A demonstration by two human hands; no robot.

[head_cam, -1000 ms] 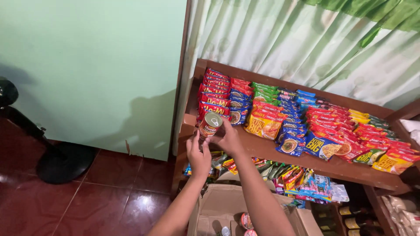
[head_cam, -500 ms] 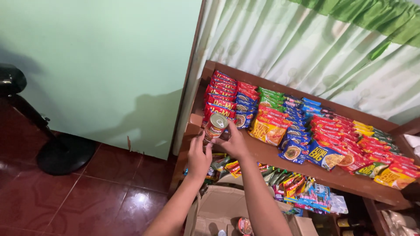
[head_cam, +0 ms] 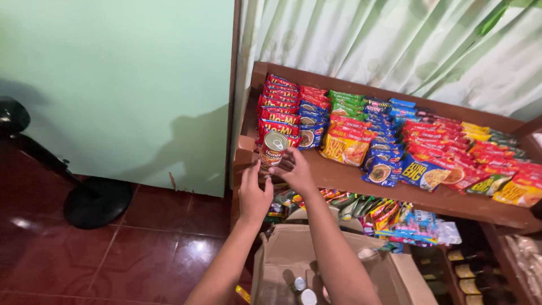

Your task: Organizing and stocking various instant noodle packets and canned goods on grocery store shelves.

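Leftmost, a black fan base (head_cam: 97, 201) stands on the red tiled floor (head_cam: 130, 248) before a pale green wall (head_cam: 113, 79). Next, the left hand (head_cam: 254, 195) is curled around the lower part of a small tin can (head_cam: 272, 150), while the right hand (head_cam: 294, 171) cups it from the other side, fingers closed on its body; both hold the can tilted, just above the front left corner of the wooden shelf (head_cam: 350, 179). To do this well, I judge the can should come upright and settle flat on the bare strip in front of the red noodle packets (head_cam: 278, 110), without nudging them. Further right lie rows of blue, orange and yellow packets (head_cam: 420, 169). Below, an open cardboard box (head_cam: 339, 265) holds more cans.
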